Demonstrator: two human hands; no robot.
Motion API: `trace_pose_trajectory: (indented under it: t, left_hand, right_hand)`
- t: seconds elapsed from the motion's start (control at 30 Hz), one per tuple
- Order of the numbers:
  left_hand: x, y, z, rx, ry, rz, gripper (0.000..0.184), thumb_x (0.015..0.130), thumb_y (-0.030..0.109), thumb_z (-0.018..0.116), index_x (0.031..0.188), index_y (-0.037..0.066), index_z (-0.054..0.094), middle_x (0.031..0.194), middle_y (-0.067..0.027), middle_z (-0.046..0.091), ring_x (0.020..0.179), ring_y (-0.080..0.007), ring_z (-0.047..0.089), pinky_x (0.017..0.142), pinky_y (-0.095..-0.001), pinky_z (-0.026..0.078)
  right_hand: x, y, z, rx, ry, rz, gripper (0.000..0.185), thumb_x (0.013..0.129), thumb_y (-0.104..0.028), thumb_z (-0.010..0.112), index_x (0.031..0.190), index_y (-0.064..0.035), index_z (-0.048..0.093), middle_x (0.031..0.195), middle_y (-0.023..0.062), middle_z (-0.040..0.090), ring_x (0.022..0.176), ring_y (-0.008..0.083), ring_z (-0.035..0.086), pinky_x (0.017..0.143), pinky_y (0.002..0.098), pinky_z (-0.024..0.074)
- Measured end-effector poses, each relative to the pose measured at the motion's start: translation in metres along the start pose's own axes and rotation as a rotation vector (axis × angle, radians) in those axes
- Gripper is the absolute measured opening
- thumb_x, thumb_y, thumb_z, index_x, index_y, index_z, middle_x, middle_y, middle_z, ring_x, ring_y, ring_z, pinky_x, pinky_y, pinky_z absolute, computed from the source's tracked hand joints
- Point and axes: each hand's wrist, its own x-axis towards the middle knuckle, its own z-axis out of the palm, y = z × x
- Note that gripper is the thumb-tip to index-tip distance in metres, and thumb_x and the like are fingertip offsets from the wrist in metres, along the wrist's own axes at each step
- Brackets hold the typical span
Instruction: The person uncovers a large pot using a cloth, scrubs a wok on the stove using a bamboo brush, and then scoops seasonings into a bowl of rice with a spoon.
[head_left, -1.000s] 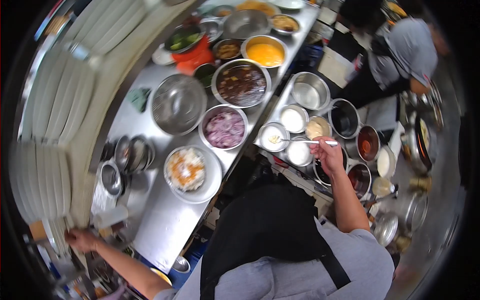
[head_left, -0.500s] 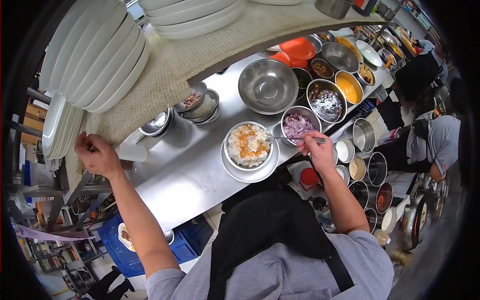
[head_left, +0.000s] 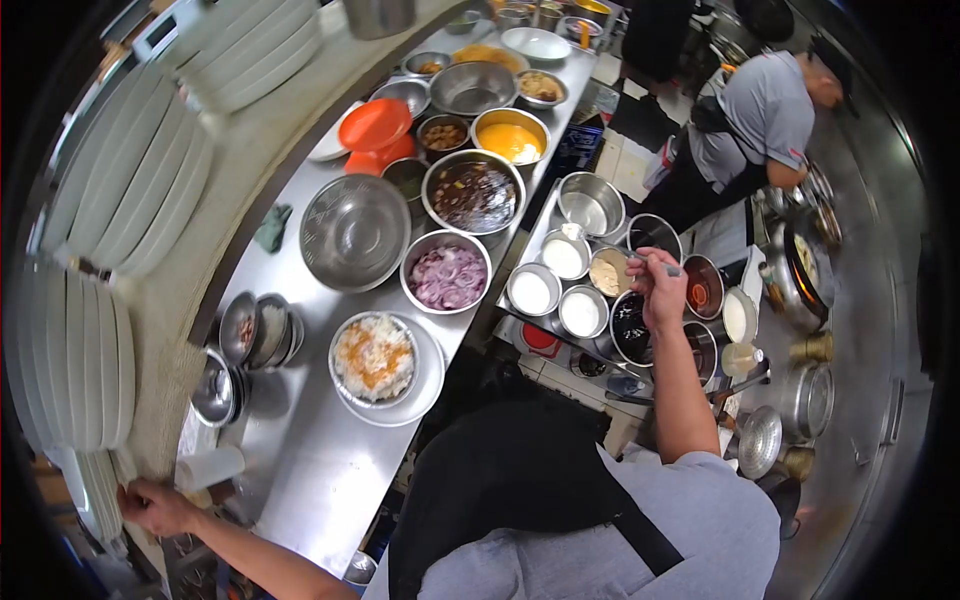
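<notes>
My right hand (head_left: 660,289) pinches a metal spoon (head_left: 668,269) over the side station. The spoon's tip is near a small pot of tan powder (head_left: 606,273). Close by are pots of white powder (head_left: 580,312) and a pot of dark liquid (head_left: 630,325). At the lower left, my left hand (head_left: 156,507) is at the shelf edge, fingers curled inward; whatever they grip, if anything, is hidden. A bowl of rice with orange-brown seasoning (head_left: 375,358) sits on a white plate (head_left: 425,385) on the steel counter.
Sliced red onions (head_left: 446,277), a perforated bowl (head_left: 355,232), dark sauce (head_left: 474,194) and yellow liquid (head_left: 512,135) line the counter. Stacked white plates (head_left: 130,170) fill the shelf. A co-worker (head_left: 755,110) stands at the stove on the right.
The view has swung to the right. My right hand has moved with the spoon from the rice bowl to above the side-station pots. My left hand stays by the shelf edge.
</notes>
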Motion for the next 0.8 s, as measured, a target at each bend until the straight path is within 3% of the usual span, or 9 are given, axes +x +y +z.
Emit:
trace_pose_trajectory:
  t: [0.27,0.33,0.37,0.4,0.5,0.6,0.67,0.73,0.8]
  left_hand:
    - [0.007,-0.001,0.006,0.095,-0.022,-0.036,0.041,0.088,0.04,0.051,0.12,0.016,0.064,0.108,-0.0094,0.069,0.097,-0.0308,0.066,0.083,-0.0419,0.05]
    - [0.006,-0.001,0.006,0.086,-0.018,-0.052,0.04,0.089,0.038,0.051,0.119,0.016,0.064,0.108,-0.0095,0.069,0.097,-0.031,0.066,0.083,-0.0418,0.05]
    - [0.008,-0.003,0.008,0.078,-0.001,-0.043,0.039,0.089,0.037,0.051,0.119,0.015,0.064,0.107,-0.0104,0.07,0.096,-0.0312,0.066,0.083,-0.0419,0.05]
    - [0.005,-0.005,0.01,0.072,0.024,-0.046,0.039,0.089,0.035,0.051,0.118,0.014,0.064,0.106,-0.0112,0.07,0.094,-0.0315,0.066,0.083,-0.042,0.05]
    - [0.005,-0.006,0.008,0.045,-0.003,-0.038,0.037,0.09,0.033,0.05,0.117,0.012,0.064,0.105,-0.0129,0.069,0.093,-0.0315,0.066,0.083,-0.0415,0.05]
    - [-0.004,0.019,-0.006,0.023,-0.037,-0.073,0.037,0.09,0.029,0.053,0.116,0.006,0.064,0.104,-0.0162,0.068,0.094,-0.0301,0.065,0.082,-0.0394,0.051]
    - [0.0,0.013,-0.008,-0.05,-0.03,-0.037,0.035,0.09,0.025,0.055,0.116,0.002,0.062,0.103,-0.0172,0.067,0.093,-0.0291,0.065,0.082,-0.0386,0.051]
    - [0.007,-0.002,-0.008,-0.133,-0.032,-0.006,0.034,0.09,0.02,0.057,0.116,-0.002,0.06,0.102,-0.0181,0.066,0.093,-0.0281,0.064,0.082,-0.0378,0.051]
    - [0.015,-0.023,-0.003,-0.496,0.046,0.179,0.035,0.087,0.014,0.061,0.115,-0.006,0.059,0.102,-0.0184,0.067,0.091,-0.0289,0.064,0.082,-0.039,0.05]
  right_hand:
    - [0.008,0.016,-0.102,-0.034,0.074,0.053,0.03,0.097,-0.022,0.058,0.117,0.0001,0.063,0.097,0.0106,0.07,0.092,0.0175,0.068,0.073,0.0267,0.0535]
    - [0.02,0.046,-0.156,-0.392,-0.1,0.214,0.029,0.097,-0.02,0.058,0.117,-0.0011,0.065,0.1,0.0079,0.071,0.099,0.0168,0.066,0.079,0.0281,0.0511]
    - [0.023,0.05,-0.169,-0.945,-0.23,-0.003,0.026,0.097,-0.02,0.057,0.115,-0.0037,0.067,0.1,0.0052,0.071,0.096,0.0143,0.066,0.078,0.0271,0.05]
    - [0.031,0.056,-0.177,-0.943,-0.239,-0.007,0.026,0.097,-0.02,0.057,0.115,-0.0037,0.067,0.1,0.0052,0.071,0.096,0.0143,0.066,0.078,0.0271,0.05]
    - [0.031,0.032,-0.139,-0.415,-0.15,0.101,0.026,0.096,-0.021,0.057,0.111,-0.0039,0.068,0.091,0.002,0.071,0.087,0.0117,0.065,0.074,0.0249,0.0484]
    - [0.043,0.023,-0.078,-0.415,-0.287,0.14,0.025,0.094,-0.02,0.057,0.106,-0.0014,0.068,0.085,0.0027,0.07,0.085,0.0107,0.065,0.071,0.0255,0.0492]
    - [0.051,0.043,-0.045,-0.56,-0.454,0.003,0.024,0.094,-0.02,0.055,0.1,-0.0004,0.068,0.078,0.0055,0.07,0.079,0.0109,0.066,0.067,0.0262,0.05]
    - [0.051,0.079,-0.016,-0.516,-0.491,0.047,0.025,0.093,-0.02,0.054,0.094,0.001,0.067,0.072,0.008,0.068,0.07,0.0142,0.067,0.066,0.0271,0.0509]
    - [0.051,0.127,-0.001,-0.552,-0.503,0.077,0.026,0.093,-0.022,0.054,0.09,0.0008,0.066,0.071,0.0079,0.068,0.06,0.0165,0.065,0.059,0.0282,0.0506]
